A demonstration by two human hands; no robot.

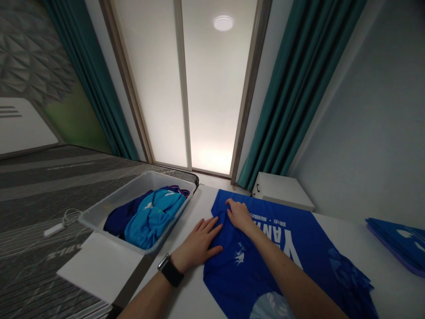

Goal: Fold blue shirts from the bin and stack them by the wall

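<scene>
A blue printed shirt [265, 274] lies spread on the white table, with white lettering across it and a small white logo near its left part. My left hand [199, 243], a dark watch on its wrist, rests flat with fingers spread, partly on the shirt's left edge and partly on the table. Farther up the cloth, my right hand [239, 215] touches the shirt near its far left corner. Its index finger and thumb are apart, the other fingers are bent, and no cloth shows gripped between them. My right forearm crosses over part of the lettering.
Left of the table, a translucent plastic bin [109, 199] holds light blue and dark blue clothes [156, 212]. A folded blue garment stack [398, 243] lies at the table's right. A white cabinet [282, 190] stands behind it. A white power strip [55, 229] is at left.
</scene>
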